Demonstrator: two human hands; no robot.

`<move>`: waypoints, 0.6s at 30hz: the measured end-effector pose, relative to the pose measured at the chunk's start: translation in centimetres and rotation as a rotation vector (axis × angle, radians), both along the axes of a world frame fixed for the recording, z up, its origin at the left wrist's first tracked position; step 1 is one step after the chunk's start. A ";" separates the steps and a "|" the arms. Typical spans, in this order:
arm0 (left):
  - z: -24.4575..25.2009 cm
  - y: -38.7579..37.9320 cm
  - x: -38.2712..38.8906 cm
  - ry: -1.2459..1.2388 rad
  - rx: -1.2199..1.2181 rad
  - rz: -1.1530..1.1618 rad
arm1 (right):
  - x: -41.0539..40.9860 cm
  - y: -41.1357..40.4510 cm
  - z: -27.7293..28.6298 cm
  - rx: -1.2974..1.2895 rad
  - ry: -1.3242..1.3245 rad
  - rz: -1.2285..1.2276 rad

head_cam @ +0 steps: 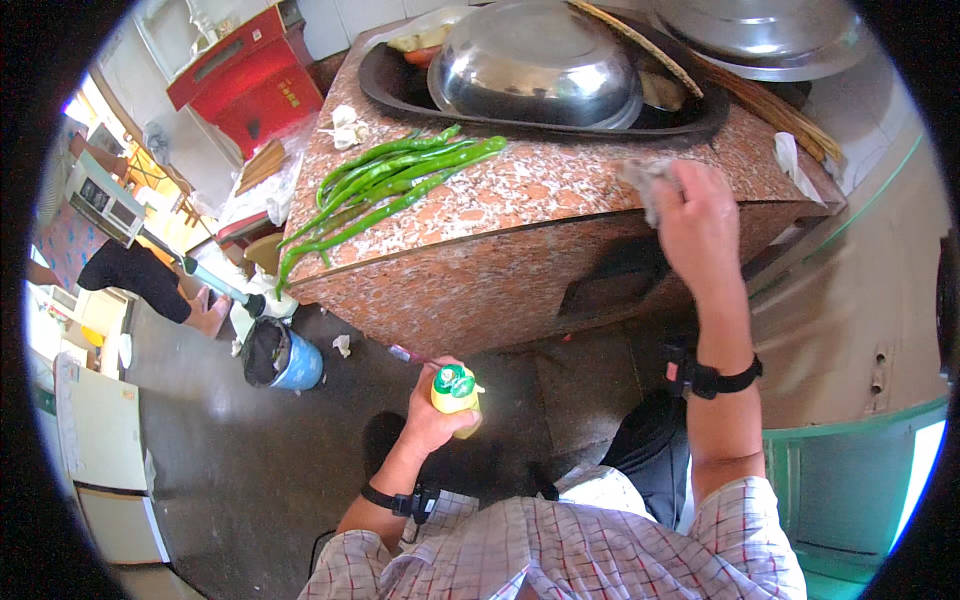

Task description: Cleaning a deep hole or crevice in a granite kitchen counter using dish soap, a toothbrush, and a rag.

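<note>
My left hand is wrapped around a yellow plastic bottle with a green cap, held in front of the counter. A thin stick-like thing with a pinkish end sticks out beside that hand; I cannot tell what it is. My right hand pinches a crumpled greyish cloth or wipe at the front edge of the speckled granite counter. To the left on the counter lie several long green chilli peppers. Garlic sits just behind them.
An upturned steel basin rests in a dark oval pan. Thin wooden sticks and a second metal basin are at right. On the floor at left stands a blue bin; a person's leg is near it.
</note>
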State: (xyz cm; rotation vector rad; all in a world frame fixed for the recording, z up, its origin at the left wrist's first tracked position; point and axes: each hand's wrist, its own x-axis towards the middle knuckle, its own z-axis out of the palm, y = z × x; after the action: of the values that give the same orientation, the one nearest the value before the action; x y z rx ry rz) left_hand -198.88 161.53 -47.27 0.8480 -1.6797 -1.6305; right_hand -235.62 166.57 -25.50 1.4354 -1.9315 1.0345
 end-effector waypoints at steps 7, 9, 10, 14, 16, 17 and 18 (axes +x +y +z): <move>-7.8 0.8 -1.5 -0.019 0.269 0.139 | 10.0 -3.6 -2.6 -0.112 0.224 0.482; -9.8 0.5 -1.2 -0.112 0.311 0.163 | 11.7 -3.9 -2.2 -0.137 0.233 0.388; -10.0 0.6 -1.1 -0.113 0.315 0.156 | 11.3 -3.5 -2.1 -0.130 0.213 0.371; -9.0 0.7 -1.4 -0.139 0.295 0.159 | 5.5 -1.8 -3.4 -0.193 0.227 0.353; -9.5 0.7 -0.5 -0.138 0.275 0.184 | 2.3 -0.2 -4.0 -0.216 0.226 0.273; -9.6 0.7 -0.4 -0.132 0.260 0.214 | 0.1 0.7 -4.2 -0.276 0.255 0.215; -9.4 0.7 -0.4 -0.183 0.289 0.193 | -2.6 1.8 -4.9 -0.282 0.272 0.132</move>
State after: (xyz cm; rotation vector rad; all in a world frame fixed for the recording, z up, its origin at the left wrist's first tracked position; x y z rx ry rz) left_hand -199.25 162.19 -56.62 1.2950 -1.4448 -1.7259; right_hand -238.25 168.34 -30.43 1.4691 -1.4537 1.0598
